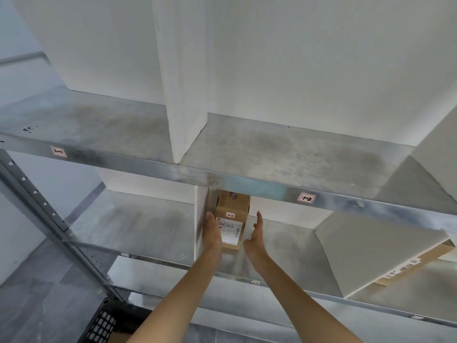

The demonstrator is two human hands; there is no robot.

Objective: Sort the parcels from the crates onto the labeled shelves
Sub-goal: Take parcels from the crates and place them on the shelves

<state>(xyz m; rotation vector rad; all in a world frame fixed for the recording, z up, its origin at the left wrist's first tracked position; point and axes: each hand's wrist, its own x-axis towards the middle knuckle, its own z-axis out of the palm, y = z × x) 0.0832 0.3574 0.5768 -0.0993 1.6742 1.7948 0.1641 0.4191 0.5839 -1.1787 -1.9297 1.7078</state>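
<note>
**Parcel standing on the second shelf, both hands released**

A brown cardboard parcel point(231, 216) is standing upright on the second shelf point(148, 224), a dull grey metal deck with smudged patches. It is sitting close against a white divider panel point(200, 211) on its left. Its near face is carrying a white printed shipping label point(230, 230) with barcodes, and above that a small handwritten tag, too small to read with certainty.

The left hand point(213, 231) is lying with straight fingers along the parcel's left side, its grip released. The right hand point(256, 233) is hanging just right of the parcel, fingers straight, its grip released and holding nothing.

The top shelf point(272, 154), of the same metal, is showing handwritten tags "1-1" point(58, 151) at left and "1-2" point(306, 198) at right on its near edge.

A second cardboard parcel point(405, 266) is lying lower right, partly hidden. A black perforated plastic crate point(103, 325) is showing at near left.
</note>
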